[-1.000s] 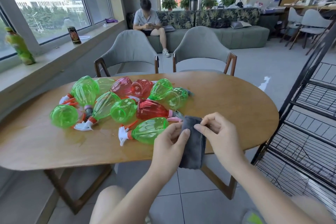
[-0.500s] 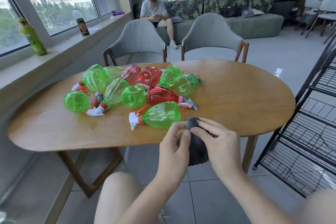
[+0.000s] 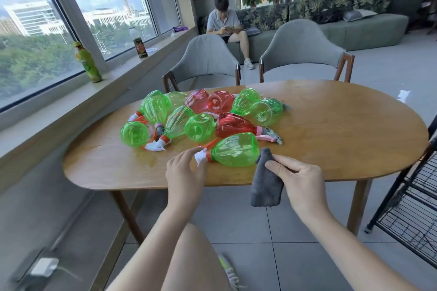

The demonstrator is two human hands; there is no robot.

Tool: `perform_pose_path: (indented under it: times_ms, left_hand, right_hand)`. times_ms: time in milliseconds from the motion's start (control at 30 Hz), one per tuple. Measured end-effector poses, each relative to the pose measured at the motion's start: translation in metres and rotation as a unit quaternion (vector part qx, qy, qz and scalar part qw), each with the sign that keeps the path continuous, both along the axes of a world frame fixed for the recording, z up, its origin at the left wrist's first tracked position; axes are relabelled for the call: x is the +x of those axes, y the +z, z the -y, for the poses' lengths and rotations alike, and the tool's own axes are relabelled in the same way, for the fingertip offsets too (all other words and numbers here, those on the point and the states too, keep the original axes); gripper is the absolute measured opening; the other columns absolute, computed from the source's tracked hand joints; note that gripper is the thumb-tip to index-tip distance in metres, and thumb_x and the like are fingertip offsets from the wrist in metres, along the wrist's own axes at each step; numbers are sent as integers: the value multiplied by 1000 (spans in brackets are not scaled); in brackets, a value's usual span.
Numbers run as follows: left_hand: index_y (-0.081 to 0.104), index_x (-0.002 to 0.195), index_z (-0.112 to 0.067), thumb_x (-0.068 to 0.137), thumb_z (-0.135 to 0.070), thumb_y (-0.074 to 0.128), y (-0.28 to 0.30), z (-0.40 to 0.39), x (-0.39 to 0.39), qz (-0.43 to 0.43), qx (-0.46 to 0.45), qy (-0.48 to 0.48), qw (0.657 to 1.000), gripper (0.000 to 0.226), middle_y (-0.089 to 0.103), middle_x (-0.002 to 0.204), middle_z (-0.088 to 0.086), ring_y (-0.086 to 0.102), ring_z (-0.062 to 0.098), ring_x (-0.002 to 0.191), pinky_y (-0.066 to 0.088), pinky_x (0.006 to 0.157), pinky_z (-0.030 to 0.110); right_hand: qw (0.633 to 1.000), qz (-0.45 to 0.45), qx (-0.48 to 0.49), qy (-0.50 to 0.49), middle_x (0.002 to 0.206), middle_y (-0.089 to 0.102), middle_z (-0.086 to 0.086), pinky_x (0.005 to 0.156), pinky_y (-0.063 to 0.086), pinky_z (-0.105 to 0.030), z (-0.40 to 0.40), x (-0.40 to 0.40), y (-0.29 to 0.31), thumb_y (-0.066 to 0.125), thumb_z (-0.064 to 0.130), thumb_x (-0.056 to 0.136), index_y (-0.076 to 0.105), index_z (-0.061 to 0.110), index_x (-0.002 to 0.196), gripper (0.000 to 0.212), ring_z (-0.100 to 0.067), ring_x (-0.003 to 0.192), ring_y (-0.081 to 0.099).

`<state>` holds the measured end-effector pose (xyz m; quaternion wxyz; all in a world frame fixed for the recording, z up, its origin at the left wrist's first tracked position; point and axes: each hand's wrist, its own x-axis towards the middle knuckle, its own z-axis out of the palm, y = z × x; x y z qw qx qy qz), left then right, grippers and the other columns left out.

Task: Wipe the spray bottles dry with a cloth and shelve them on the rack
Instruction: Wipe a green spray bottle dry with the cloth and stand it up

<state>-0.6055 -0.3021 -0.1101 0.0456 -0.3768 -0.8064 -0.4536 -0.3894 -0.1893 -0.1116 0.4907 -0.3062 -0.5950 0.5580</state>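
Several green and red spray bottles lie in a heap on the oval wooden table (image 3: 343,130). The nearest green bottle (image 3: 235,150) lies on its side near the front edge, white nozzle pointing left. My left hand (image 3: 185,172) reaches its white nozzle (image 3: 201,158), fingertips at it, fingers loosely bent; a grip is not plain. My right hand (image 3: 299,179) pinches a dark grey cloth (image 3: 267,181) that hangs down over the table's front edge, just right of that bottle. A red bottle (image 3: 234,125) lies right behind the green one.
A black wire rack (image 3: 411,201) stands at the right, beside the table. Two grey chairs (image 3: 208,64) sit at the table's far side. A person sits on the sofa beyond. A green drink bottle (image 3: 88,62) and a can stand on the window sill.
My left hand has let go of the cloth and moved left and forward to the nearest green bottle's nozzle. My right hand alone now holds the cloth. The camera has moved closer.
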Motion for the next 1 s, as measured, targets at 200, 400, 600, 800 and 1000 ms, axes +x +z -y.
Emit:
perform_pose_path:
  times_ms: [200,400,600,800,1000]
  left_hand:
    - [48,152,-44,109,-40,47,0,-21,-22,-13,-229,-28,973,43,55,148,2,29,33,144,18,115,51]
    - [51,146,-47,108,-44,52,6,-35,-27,-38,-287,-12,957,39,44,149,6,30,34,140,18,117,51]
    - [60,135,-39,101,-44,66,9,-32,-24,-59,-256,-28,964,34,34,155,10,31,39,142,20,118,54]
    - [67,119,-31,96,-20,77,29,-21,-14,11,-117,-107,987,27,25,162,20,65,27,100,46,103,43]
    - [72,113,-38,90,-25,84,60,-34,2,-16,-51,-173,984,29,56,131,-1,57,12,88,41,82,23]
  right_hand:
    - [1000,-10,-4,29,97,81,6,74,52,-10,2,-9,-2,78,2,88,83,8,102,17,-2,91,75]
    - [1000,4,1,12,101,81,4,82,55,-14,-3,6,-9,79,3,87,83,7,103,18,-8,99,75]
    - [1000,17,10,-4,100,81,4,87,58,-19,-15,31,-9,78,4,88,83,8,103,17,-9,100,76]
    - [999,20,23,-21,97,81,7,77,55,-12,-27,44,-6,79,5,87,83,10,102,16,-3,94,75]
    - [999,24,29,-27,95,80,13,75,53,-9,-36,54,1,81,7,86,83,12,102,16,1,93,74]
